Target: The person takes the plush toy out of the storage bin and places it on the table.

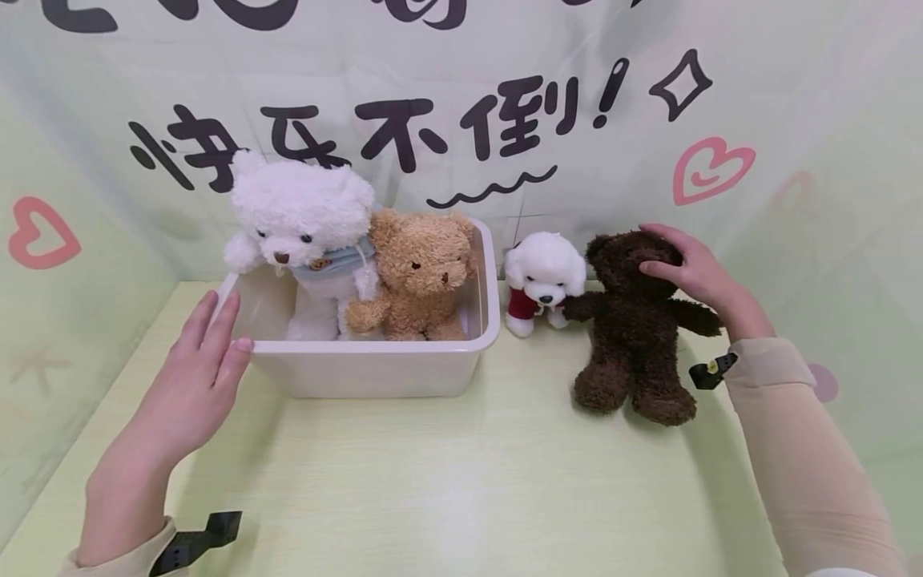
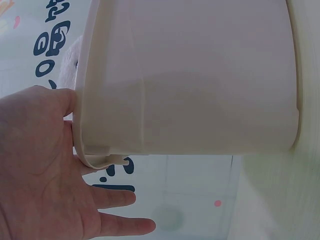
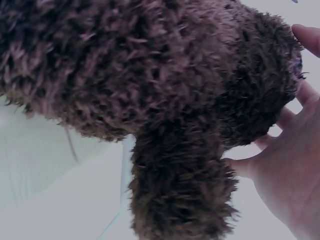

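Note:
My left hand (image 1: 189, 389) rests its straight fingers on the left rim of a white plastic bin (image 1: 382, 373), near the front corner. In the left wrist view the thumb touches the rim and two fingers spread beyond it. In the bin sit a white teddy bear (image 1: 320, 200) with a blue scarf and a light brown teddy bear (image 1: 425, 264). With thumb and fingers round its head, my right hand (image 1: 698, 276) holds a dark brown teddy bear (image 1: 634, 336) upright. The right wrist view shows its furry body and one arm up close.
A small white plush dog (image 1: 544, 268) in a red top sits between the bin and the dark brown bear, partly behind that bear's arm. The light wooden table (image 1: 447, 481) extends in front. Printed cloth (image 1: 577, 176) hangs close behind and at both sides.

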The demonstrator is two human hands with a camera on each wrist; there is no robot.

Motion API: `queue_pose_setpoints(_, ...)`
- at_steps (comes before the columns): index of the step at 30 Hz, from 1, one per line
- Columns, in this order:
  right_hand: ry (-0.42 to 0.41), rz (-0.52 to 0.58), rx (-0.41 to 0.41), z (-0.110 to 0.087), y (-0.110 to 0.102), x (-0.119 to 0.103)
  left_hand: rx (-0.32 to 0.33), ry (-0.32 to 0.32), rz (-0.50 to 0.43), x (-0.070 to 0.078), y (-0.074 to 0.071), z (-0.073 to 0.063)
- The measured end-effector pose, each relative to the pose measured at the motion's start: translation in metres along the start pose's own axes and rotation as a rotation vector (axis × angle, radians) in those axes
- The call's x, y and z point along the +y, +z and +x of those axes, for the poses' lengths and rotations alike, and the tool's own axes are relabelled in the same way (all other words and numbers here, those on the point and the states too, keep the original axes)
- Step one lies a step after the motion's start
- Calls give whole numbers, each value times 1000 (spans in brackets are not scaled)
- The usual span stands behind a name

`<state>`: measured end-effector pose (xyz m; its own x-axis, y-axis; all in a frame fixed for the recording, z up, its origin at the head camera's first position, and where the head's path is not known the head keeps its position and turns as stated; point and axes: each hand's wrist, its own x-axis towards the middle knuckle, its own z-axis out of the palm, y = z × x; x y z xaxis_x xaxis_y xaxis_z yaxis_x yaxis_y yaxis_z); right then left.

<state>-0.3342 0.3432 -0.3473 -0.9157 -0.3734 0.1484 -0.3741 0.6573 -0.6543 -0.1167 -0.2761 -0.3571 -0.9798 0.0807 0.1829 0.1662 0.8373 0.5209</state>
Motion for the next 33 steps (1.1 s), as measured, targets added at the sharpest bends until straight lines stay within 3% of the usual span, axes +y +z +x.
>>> queue_pose_setpoints(8,-31,-57,10,-3,-9,-26,-1,-4,2,1,0,0)
queue_pose_setpoints(16,-97,-172,62,5,-6,-77,4,0,-3,1,0,0)
queue_pose_setpoints(25,-451,-274,138,22,22,-139,4,0,-11,1,0,0)
queue_pose_setpoints(33,-602,-314,64,41,57,-184,11,5,-15,0,1,0)
